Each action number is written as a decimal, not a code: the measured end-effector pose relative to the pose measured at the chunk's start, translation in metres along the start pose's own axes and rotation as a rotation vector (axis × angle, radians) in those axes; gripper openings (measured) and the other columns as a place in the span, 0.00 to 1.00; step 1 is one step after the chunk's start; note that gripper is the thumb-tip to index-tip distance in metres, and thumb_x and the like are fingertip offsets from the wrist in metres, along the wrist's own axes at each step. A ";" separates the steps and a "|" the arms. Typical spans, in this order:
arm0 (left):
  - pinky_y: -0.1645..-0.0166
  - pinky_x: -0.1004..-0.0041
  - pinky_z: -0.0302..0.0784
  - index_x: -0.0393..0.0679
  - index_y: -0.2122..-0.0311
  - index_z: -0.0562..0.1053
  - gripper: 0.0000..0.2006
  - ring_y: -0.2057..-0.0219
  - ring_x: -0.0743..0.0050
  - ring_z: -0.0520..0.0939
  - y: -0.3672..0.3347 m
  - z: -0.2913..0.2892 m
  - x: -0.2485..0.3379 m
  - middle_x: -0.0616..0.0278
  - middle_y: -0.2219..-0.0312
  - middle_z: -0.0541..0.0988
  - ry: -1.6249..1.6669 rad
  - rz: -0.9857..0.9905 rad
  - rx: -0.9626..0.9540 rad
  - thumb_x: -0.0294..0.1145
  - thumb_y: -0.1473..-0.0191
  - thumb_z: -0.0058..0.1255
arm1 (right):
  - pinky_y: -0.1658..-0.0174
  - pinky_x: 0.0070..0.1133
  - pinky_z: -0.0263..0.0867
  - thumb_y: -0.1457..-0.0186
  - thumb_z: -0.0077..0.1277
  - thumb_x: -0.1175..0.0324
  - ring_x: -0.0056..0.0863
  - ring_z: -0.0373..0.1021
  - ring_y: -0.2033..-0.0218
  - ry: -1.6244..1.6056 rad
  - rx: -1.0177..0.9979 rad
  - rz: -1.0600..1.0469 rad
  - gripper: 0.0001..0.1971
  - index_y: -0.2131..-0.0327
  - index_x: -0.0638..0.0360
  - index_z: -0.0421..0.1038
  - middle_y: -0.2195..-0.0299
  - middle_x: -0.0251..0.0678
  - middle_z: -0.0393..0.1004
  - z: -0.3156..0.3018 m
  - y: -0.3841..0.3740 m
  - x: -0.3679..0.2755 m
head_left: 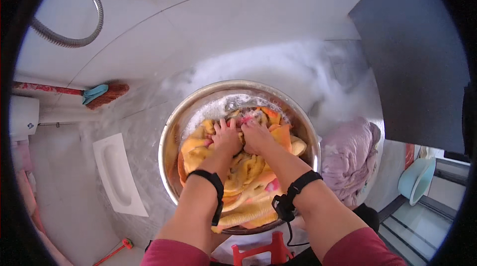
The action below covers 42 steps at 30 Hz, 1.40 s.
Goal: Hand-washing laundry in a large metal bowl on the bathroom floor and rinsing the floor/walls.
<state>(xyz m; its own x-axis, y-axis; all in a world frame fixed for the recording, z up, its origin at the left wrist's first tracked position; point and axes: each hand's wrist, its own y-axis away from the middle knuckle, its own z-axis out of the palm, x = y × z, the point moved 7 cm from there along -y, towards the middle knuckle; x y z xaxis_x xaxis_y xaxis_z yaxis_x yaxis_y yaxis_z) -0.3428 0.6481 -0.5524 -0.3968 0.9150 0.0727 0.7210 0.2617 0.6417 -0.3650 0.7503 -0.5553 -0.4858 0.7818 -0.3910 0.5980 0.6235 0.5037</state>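
Note:
A wide metal basin (168,182) stands in front of me, holding a bunched, wet, fluffy yellow blanket (243,171) with orange and pink patches. White suds (208,112) float along its far side. My left hand (227,139) presses down on the cloth near the middle of the basin, its fingers spread. Close beside it, my right hand (257,137) is closed on a fold of the blanket, with its fingertips partly sunk in the cloth. Near the fingers a pinkish-red patch shows. Black straps circle both forearms.
Right of the basin lies a heap of mauve cloth (350,154). A white, shallow-troughed board (119,174) lies on the wet floor at left, below a broom (107,94). Foam (278,62) spreads beyond the basin. A red stool (262,252) and pale blue basin (417,180) also show.

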 end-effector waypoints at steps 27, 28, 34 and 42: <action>0.58 0.57 0.77 0.48 0.54 0.70 0.26 0.57 0.48 0.78 0.310 -0.064 -0.046 0.50 0.63 0.72 -0.130 0.583 0.152 0.35 0.64 0.61 | 0.61 0.40 0.68 0.60 0.59 0.58 0.48 0.72 0.67 -0.396 0.372 0.067 0.15 0.69 0.57 0.75 0.73 0.46 0.76 -0.048 0.274 -0.123; 0.58 0.58 0.77 0.48 0.55 0.71 0.25 0.57 0.49 0.78 0.322 -0.056 -0.048 0.51 0.63 0.72 -0.123 0.582 0.151 0.36 0.63 0.60 | 0.61 0.40 0.68 0.60 0.59 0.58 0.48 0.72 0.67 -0.400 0.371 0.073 0.15 0.69 0.57 0.75 0.73 0.46 0.76 -0.042 0.284 -0.127; 0.57 0.63 0.78 0.47 0.56 0.72 0.26 0.56 0.56 0.76 0.317 0.010 -0.032 0.56 0.63 0.74 -0.248 0.556 0.171 0.36 0.66 0.61 | 0.56 0.34 0.66 0.61 0.60 0.59 0.35 0.73 0.64 -0.039 0.265 -0.165 0.13 0.72 0.56 0.77 0.72 0.36 0.78 0.007 0.288 -0.142; 0.51 0.64 0.77 0.44 0.53 0.74 0.27 0.50 0.59 0.75 0.229 0.042 0.004 0.55 0.55 0.76 -0.412 0.395 -0.109 0.41 0.60 0.62 | 0.44 0.39 0.58 0.54 0.52 0.63 0.35 0.75 0.58 0.177 -0.141 -0.028 0.10 0.69 0.52 0.80 0.66 0.35 0.80 0.028 0.210 -0.102</action>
<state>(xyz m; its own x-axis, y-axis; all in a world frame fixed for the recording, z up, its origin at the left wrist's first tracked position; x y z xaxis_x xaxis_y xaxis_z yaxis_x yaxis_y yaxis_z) -0.1560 0.7244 -0.4372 0.1600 0.9866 0.0331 0.6981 -0.1368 0.7028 -0.1718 0.8016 -0.4306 -0.6127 0.7425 -0.2709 0.4937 0.6271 0.6025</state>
